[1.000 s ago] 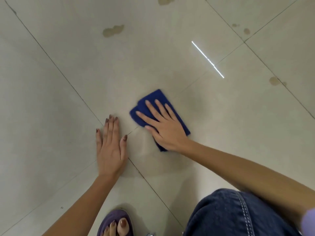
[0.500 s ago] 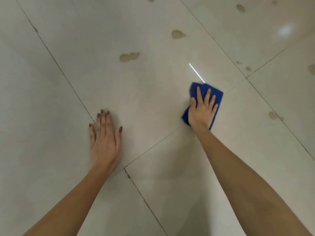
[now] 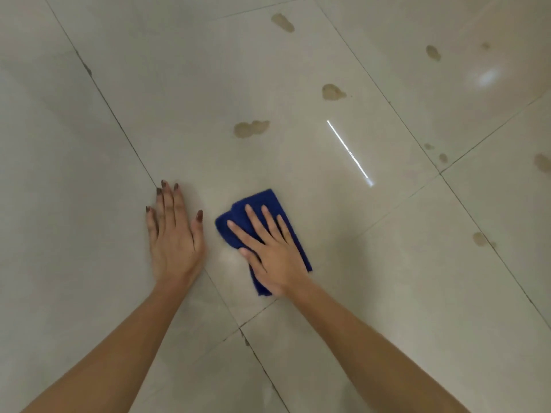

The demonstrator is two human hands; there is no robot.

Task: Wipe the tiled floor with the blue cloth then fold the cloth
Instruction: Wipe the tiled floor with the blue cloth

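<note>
The blue cloth (image 3: 262, 204) lies folded flat on the pale tiled floor (image 3: 298, 162) near the middle of the view. My right hand (image 3: 272, 251) presses flat on top of it, fingers spread and pointing up-left, covering most of its middle. My left hand (image 3: 174, 236) rests palm-down on the bare tile just left of the cloth, fingers together, holding nothing. A narrow strip of floor separates the two hands.
Brownish stains mark the tiles beyond the cloth: one blotch (image 3: 251, 128) straight ahead, another (image 3: 332, 92) farther right, more (image 3: 282, 22) at the back and along the right (image 3: 480, 238). Dark grout lines cross the floor. A bright light streak (image 3: 348, 152) reflects on the tile.
My right hand has slid the cloth back to the left and toward me, ending close beside my left hand. The left hand stays planted on the tile.
</note>
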